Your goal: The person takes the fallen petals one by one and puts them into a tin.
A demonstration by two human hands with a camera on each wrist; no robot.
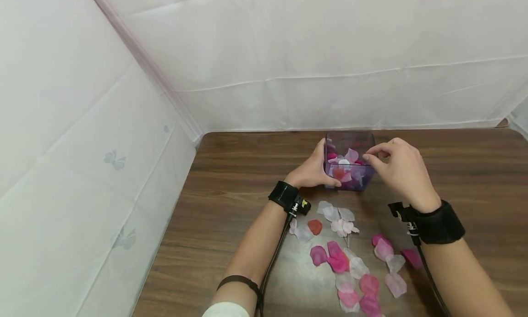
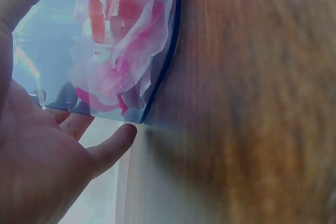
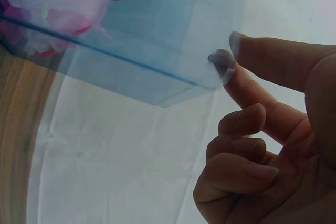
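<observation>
Left hand point(image 1: 312, 170) cups the left wall of the clear purple-tinted square plastic box point(image 1: 349, 160), palm flat on it w/ thumb under the near-left corner; fingers lie round the wall, so it's gripping the box, not just resting. Box sits upright on the dark wood-grain bench point(image 1: 231, 179), opening facing up, roughly square so no real long axis, part-filled w/ pink, red & white fabric petals. Right hand point(image 1: 398, 168) is at the box's right rim, thumb & forefinger pinching the rim edge, other fingers curled in. Both hands touch the box; it lies btwn them, straight ahead. Loose fabric petals point(image 1: 350, 262) are scattered on the bench nearer the person, closer to the right arm.
</observation>
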